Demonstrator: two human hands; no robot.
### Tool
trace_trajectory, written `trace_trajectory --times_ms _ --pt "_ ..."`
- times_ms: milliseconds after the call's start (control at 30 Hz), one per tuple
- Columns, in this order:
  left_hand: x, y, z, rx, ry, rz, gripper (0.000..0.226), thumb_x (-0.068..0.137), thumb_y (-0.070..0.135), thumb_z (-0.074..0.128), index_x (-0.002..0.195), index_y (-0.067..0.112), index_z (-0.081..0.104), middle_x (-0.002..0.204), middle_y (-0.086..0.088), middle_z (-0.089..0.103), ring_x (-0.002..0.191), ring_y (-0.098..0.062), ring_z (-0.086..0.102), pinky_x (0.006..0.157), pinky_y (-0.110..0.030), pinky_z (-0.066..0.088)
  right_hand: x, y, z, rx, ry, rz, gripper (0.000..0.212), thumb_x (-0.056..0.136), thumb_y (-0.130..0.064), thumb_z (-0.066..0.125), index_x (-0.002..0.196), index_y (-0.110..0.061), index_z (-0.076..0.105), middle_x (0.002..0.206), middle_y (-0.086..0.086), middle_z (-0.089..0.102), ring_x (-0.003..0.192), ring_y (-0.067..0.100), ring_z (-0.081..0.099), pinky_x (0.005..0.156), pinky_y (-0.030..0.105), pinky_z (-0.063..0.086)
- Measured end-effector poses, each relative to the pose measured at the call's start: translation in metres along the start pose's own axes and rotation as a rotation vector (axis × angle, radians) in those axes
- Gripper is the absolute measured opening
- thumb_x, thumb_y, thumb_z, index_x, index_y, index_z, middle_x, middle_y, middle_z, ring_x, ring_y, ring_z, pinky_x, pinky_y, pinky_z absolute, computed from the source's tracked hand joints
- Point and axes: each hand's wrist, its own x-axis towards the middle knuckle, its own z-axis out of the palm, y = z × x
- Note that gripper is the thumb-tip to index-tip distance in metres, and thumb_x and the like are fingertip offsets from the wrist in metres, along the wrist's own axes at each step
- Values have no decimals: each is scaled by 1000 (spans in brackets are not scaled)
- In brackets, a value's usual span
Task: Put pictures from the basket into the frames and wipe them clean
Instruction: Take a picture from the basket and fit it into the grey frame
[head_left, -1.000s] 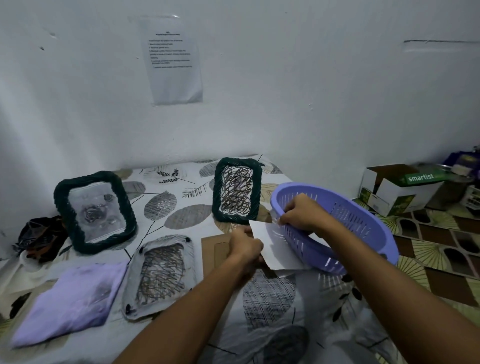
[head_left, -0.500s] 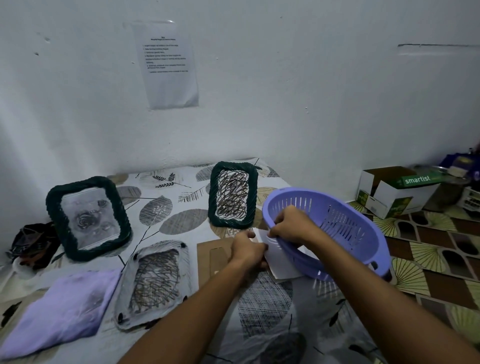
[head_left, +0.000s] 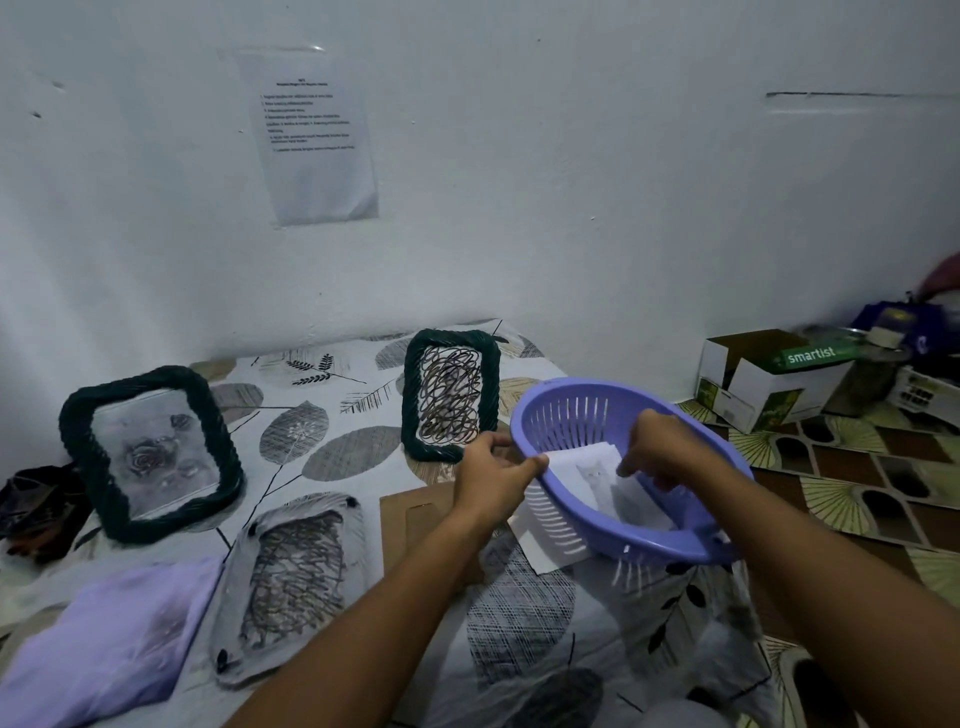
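Observation:
A purple slotted basket (head_left: 571, 410) is tilted toward me at the table's right edge. My left hand (head_left: 491, 475) grips its near-left rim. My right hand (head_left: 662, 449) reaches inside and pinches a white picture (head_left: 589, 470) lying in it. Another white sheet (head_left: 545, 551) lies under the basket. A dark green rope frame (head_left: 451, 395) with a scribble picture stands just left of the basket. A second green frame (head_left: 148, 457) stands at the far left. A clear scribbled pane (head_left: 296, 582) and a brown backing board (head_left: 415, 525) lie flat in front. A lilac cloth (head_left: 104, 644) lies front left.
The table wears a leaf-print cover (head_left: 332, 447) and stands against a white wall with a taped paper (head_left: 311, 135). A dark bundle (head_left: 31, 509) sits at the far left. On the patterned floor to the right are an open cardboard box (head_left: 769, 379) and clutter.
The basket has tipped up toward me. My left hand moved from the sheet on the table to the basket's rim. My right hand moved from the rim to the inside of the basket.

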Motion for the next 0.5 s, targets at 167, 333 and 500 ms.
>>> trace_trajectory --times_ms 167,333,500 --pt "0 -1 0 -8 5 -1 31 83 21 75 104 19 51 81 1 58 70 -17 59 51 -25 46 -4 5 4 -130 -170 33 57 65 -27 88 102 -7 50 89 13 63 73 27 66 61 35 57" --pt "0 -2 0 -4 5 -7 32 83 25 74 104 20 50 83 1 58 76 -20 60 56 -29 47 0 7 4 -98 -179 54 56 67 -21 87 107 -6 51 91 13 63 73 25 64 60 34 56" --pt "-2 -1 1 -2 7 0 31 84 23 73 103 19 49 82 3 57 73 -17 60 50 -23 46 2 8 5 -127 -105 70 42 72 -19 84 95 -6 52 69 6 56 72 24 60 56 29 47"
